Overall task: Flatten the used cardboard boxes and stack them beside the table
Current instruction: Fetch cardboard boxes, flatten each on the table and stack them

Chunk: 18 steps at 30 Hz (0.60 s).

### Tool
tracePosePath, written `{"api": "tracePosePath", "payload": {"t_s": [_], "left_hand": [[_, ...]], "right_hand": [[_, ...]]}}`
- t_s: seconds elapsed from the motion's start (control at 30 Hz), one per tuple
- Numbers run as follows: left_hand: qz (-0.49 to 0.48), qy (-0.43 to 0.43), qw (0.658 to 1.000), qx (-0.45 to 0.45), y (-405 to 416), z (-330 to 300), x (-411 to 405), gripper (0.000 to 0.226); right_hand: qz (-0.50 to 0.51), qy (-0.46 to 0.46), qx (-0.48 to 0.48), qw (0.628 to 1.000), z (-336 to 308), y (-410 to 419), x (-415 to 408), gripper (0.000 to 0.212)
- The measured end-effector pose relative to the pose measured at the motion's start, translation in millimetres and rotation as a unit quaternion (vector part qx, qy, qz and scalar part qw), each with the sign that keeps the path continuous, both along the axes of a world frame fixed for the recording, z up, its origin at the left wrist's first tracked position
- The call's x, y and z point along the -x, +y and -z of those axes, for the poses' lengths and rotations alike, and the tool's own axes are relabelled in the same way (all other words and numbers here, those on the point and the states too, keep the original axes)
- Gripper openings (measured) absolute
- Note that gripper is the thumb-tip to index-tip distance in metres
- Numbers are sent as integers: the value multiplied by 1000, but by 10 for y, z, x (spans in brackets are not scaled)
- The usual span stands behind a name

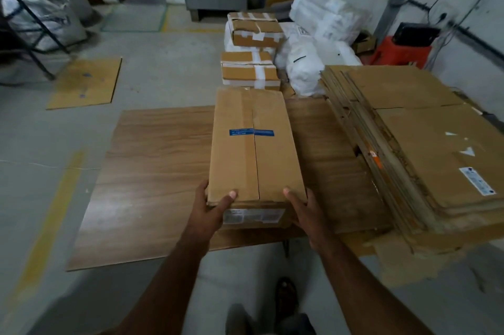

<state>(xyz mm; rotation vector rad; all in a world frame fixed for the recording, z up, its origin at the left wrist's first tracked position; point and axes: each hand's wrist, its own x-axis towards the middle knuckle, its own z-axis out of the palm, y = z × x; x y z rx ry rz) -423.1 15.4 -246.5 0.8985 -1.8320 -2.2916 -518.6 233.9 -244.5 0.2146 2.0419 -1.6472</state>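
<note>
A long brown cardboard box [253, 143] with a taped centre seam and a blue tape strip stands on the wooden table [152, 171]. My left hand [212, 209] grips its near left corner, thumb on the top face. My right hand [302, 209] holds the near right corner, thumb on top. A white label shows on the box's near end. On the table's right side lies a thick stack of flattened cardboard boxes [425, 149].
Beyond the table stand taped cardboard parcels [253, 32] and white plastic bags [313, 42]. A flat cardboard sheet [87, 83] lies on the floor at left. A red stool [401, 53] is at the back right. My foot [286, 296] shows below the table edge.
</note>
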Motion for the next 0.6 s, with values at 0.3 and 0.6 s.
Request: {"api": "tracePosePath", "payload": {"t_s": [0.3,0.6], "left_hand": [[-2,-5,1000,-5,-21,18,89,76],[-28,-4,995,-91,-1,-12,155,55]], "right_hand": [[-11,-1,-13,1000,59,-20,127,92],[20,65,-38,997,-144,-2,154,57]]}}
